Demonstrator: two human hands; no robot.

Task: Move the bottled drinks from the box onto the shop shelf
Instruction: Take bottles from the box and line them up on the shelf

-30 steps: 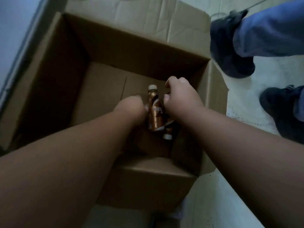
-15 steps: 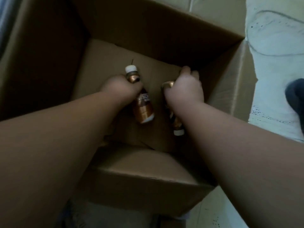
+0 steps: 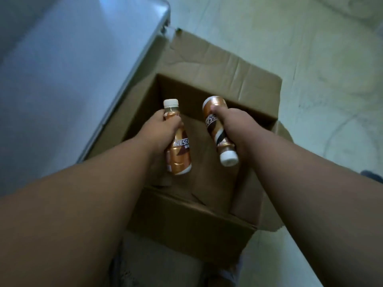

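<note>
An open brown cardboard box (image 3: pixel 186 222) stands on the floor below me, and no bottles show on its bare bottom. My left hand (image 3: pixel 163 129) is closed around a copper-coloured coffee bottle (image 3: pixel 179 156) with a white cap, cap pointing away from me. My right hand (image 3: pixel 234 125) grips a second copper bottle (image 3: pixel 215 123) the other way round, its white cap pointing towards me. Both bottles are held in the air above the box opening.
A pale grey panel with a metal edge (image 3: pixel 132 65) runs along the left, touching the box. A flattened box flap (image 3: pixel 217 61) lies at the far side. Pale tiled floor (image 3: pixel 310 48) spreads to the right.
Both hands have lifted out of the box, each holding its bottle, from down near the box bottom to above the opening. The view has pulled back and up.
</note>
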